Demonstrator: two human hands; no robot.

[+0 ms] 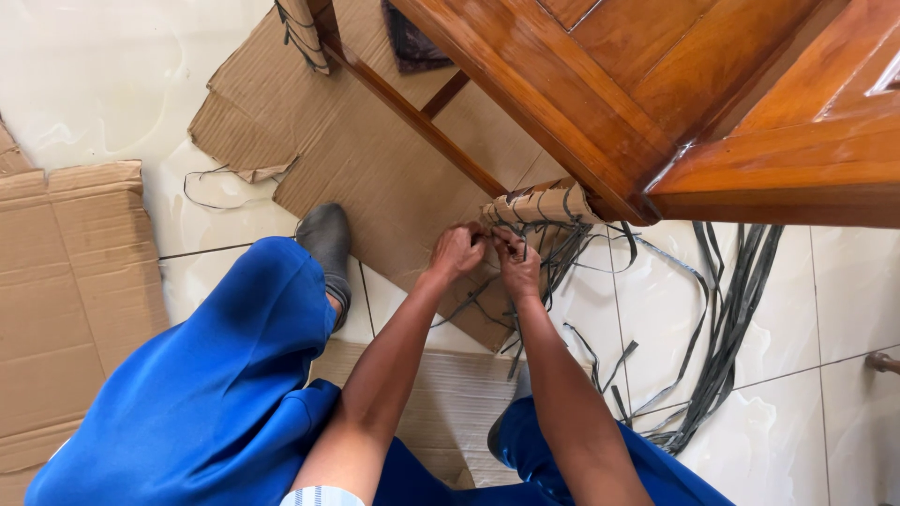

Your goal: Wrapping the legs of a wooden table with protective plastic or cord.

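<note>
1. Both hands meet at the cardboard-wrapped furniture leg (542, 203), low beside the floor.
2. The left hand (457, 251) and right hand (517, 262) pinch dark plastic straps (562, 245), fingers narrow on them (working the wrapping, apparently).
3. The next pull likely needs a firm grip, clear of the wooden frame (656, 103).

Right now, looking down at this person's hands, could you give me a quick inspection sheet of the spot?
Surface: pale tiled floor, partly covered by flattened cardboard.
Job's things: cardboard-wrapped furniture leg bound with dark straps.
Clutter: loose strap bundle, torn cardboard scraps.
Fingers: left hand and right hand both pinch at the wrapping.
Cables: nothing seen.
Surroundings: varnished wooden furniture; blue trousers, grey sock.
</note>
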